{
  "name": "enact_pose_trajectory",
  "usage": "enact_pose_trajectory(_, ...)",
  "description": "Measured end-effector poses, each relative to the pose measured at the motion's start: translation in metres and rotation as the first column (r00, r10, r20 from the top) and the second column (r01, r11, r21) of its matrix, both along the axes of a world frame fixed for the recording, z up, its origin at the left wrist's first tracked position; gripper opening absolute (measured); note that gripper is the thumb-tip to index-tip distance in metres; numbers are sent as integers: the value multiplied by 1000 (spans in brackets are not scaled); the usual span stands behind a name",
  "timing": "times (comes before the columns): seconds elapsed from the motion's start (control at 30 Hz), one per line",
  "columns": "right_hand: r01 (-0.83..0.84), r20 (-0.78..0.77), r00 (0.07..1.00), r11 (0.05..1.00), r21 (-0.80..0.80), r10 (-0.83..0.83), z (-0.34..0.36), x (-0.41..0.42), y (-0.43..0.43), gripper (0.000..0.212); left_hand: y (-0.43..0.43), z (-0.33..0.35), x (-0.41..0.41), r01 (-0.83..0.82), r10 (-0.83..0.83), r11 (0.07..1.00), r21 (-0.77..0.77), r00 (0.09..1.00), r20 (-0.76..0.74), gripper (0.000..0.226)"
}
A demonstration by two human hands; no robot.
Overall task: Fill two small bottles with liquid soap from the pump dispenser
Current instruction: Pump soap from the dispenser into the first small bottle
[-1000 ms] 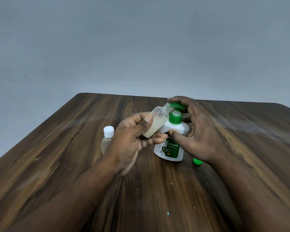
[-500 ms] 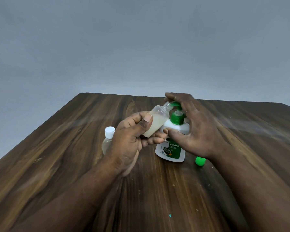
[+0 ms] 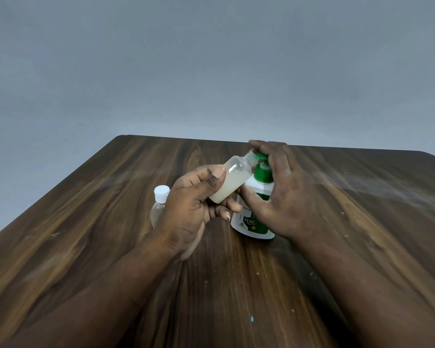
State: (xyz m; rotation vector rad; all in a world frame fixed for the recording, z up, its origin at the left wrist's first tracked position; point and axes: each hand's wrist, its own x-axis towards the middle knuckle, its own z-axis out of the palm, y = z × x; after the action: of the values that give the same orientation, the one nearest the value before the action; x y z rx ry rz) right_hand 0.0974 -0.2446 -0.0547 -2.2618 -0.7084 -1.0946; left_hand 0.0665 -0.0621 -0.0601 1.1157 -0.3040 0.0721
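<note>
My left hand (image 3: 189, 207) grips a small clear bottle (image 3: 232, 182), uncapped and partly filled with milky soap. The bottle is tilted, its open mouth up against the green nozzle of the white pump dispenser (image 3: 249, 223). The dispenser stands on the table's middle. My right hand (image 3: 286, 197) wraps it from the right, fingers curved over the green pump head and thumb against the body. A second small clear bottle (image 3: 160, 197) with a white cap stands on the table just behind my left hand, mostly hidden by it.
The dark wooden table (image 3: 98, 234) stretches around the objects, with a few small specks on its surface. Its far edge runs just beyond the dispenser, against a plain grey wall.
My right hand's fingers have risen and slid further over the pump head. The small green cap seen to the right of the dispenser is now hidden behind my right wrist. My left hand keeps its hold.
</note>
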Motion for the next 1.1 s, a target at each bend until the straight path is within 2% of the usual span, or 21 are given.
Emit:
enact_pose_trajectory(0.2, -12, -8, 1000, 1000, 4, 12, 5, 0, -1, 69, 0, 0, 0, -3, 3, 1000, 3, 1000, -3, 50)
enact_pose_trajectory(0.33, 23, 30, 999, 998, 52, -25, -1, 0, 4, 70, 1, -1, 1, -4, 4, 1000, 3, 1000, 11, 54)
enact_pose_trajectory(0.43, 35, 66, 997, 996, 84, -41, -5, 2, 8, 65, 1, 0, 1, -16, 16, 1000, 3, 1000, 2, 49)
enact_pose_trajectory(0.83, 46, 46, 998, 998, 37, -47, -1, 0, 6, 67, 1, -2, 1, -8, 8, 1000, 7, 1000, -14, 46)
enact_pose_trajectory(1.1, 109, 136, 983, 990, 91, -121, -11, 3, 15, 61, 1, 0, 1, -6, 6, 1000, 1, 1000, -20, 49)
